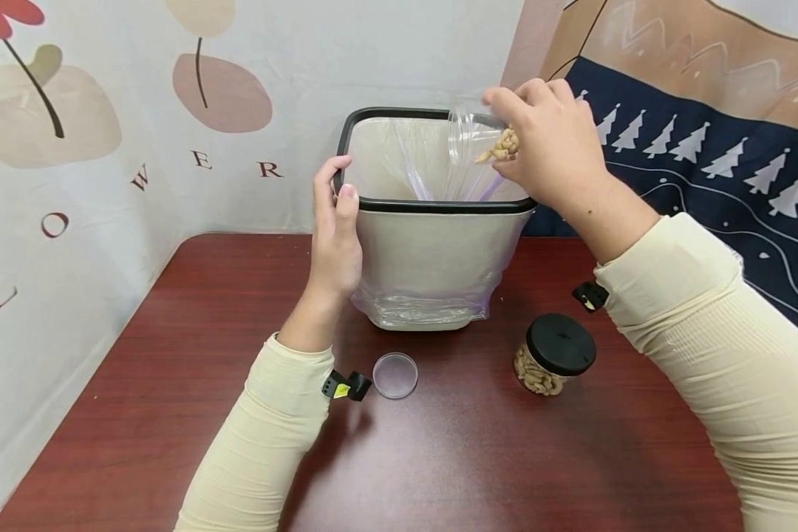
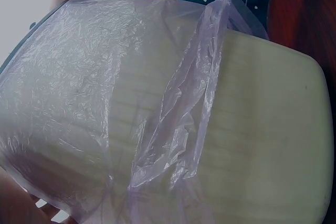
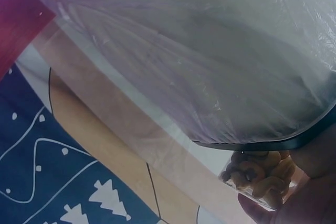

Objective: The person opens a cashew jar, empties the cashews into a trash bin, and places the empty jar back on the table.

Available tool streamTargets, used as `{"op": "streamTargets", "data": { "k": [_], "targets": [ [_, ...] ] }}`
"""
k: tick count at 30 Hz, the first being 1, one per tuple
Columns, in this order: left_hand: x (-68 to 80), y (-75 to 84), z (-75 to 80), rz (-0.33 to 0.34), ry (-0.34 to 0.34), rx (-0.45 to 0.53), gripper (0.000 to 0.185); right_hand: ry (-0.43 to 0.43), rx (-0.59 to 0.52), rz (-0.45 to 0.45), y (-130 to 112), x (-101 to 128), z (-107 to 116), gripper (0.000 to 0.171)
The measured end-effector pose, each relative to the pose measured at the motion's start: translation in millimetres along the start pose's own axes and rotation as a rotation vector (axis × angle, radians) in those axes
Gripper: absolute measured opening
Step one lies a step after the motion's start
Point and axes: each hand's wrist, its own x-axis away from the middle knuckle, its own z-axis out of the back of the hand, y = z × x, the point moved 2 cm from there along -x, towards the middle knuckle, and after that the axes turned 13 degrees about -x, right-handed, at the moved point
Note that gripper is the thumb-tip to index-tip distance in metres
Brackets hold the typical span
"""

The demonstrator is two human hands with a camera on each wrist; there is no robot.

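Note:
A trash can with a black rim stands on the table, lined with a thin purplish plastic bag folded down over its outside. My left hand grips the rim at its left side, thumb in front. Over the opening at the right, my right hand holds a clear jar tipped on its side, mouth to the left. Cashews lie inside it, some toward the mouth; the right wrist view shows the cashews bunched in the jar beyond the rim.
On the dark red table, a second jar of cashews with a black lid stands front right of the can. A round clear lid lies in front of the can. Patterned cloths hang behind and along both sides.

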Motion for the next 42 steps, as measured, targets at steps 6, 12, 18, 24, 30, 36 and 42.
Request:
{"op": "streamTargets", "data": {
  "k": [6,12,18,24,30,36,42],
  "targets": [
    [-0.4,-1.0,-0.8,-0.004,0.002,0.003,0.055,-0.011,0.014,0.002,-0.2,-0.2,-0.2,0.069],
    [-0.4,-0.2,-0.1,-0.008,0.002,0.0,0.054,-0.02,0.026,0.004,-1.2,-1.0,-0.1,0.069],
    [-0.7,-0.7,0.5,-0.013,0.007,0.0,0.054,-0.029,0.051,0.01,-3.0,-2.6,-0.5,0.07],
    [-0.4,-0.2,0.1,-0.018,0.008,0.004,0.055,-0.019,0.051,0.021,-3.4,-1.0,-1.2,0.069],
    [-0.2,0.5,-0.2,-0.014,0.008,0.002,0.055,-0.011,0.059,0.024,-3.6,-0.6,-1.1,0.07],
    [-0.1,1.2,-0.4,-0.015,0.009,0.003,0.055,-0.006,0.059,0.033,-3.4,-0.5,-0.7,0.069],
    [-0.1,0.2,-0.6,-0.014,0.011,0.002,0.055,-0.005,0.063,0.042,-4.2,-0.2,-0.8,0.068]
  ]
}}
